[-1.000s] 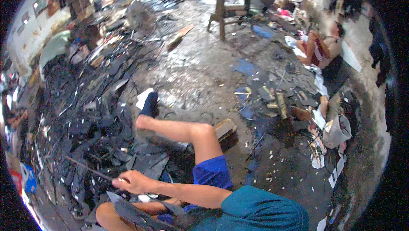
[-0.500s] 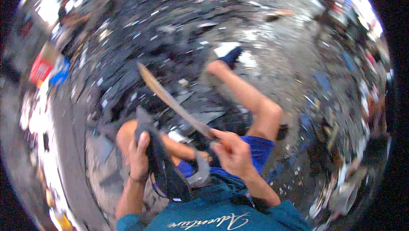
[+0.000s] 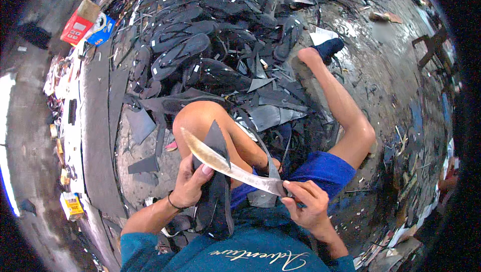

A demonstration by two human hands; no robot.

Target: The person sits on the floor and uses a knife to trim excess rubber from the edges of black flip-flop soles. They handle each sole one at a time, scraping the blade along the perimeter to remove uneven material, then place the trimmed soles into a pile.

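My right hand (image 3: 308,203) is closed around the dark handle of a knife (image 3: 250,177) with a long, curved blade, stained brown toward its tip. The blade stretches to the left across the front of my left hand (image 3: 192,183), its tip over my bent left knee. My left hand grips a black rubber flip-flop (image 3: 214,212) held upright at my lap, with the thumb beside the blade. A pointed flap of black rubber (image 3: 215,139) rises behind the blade. Whether the edge touches the rubber, I cannot tell.
A heap of black flip-flops (image 3: 180,54) lies beyond my knees, with rubber offcuts (image 3: 275,116) scattered nearer. On the left are a red box (image 3: 77,27), a blue box (image 3: 101,32) and a small yellow box (image 3: 71,207). My right leg stretches out to the far right.
The knife has swung from pointing away to lying across my left hand, over the flip-flop. My right hand has moved slightly right and down. The view has shifted.
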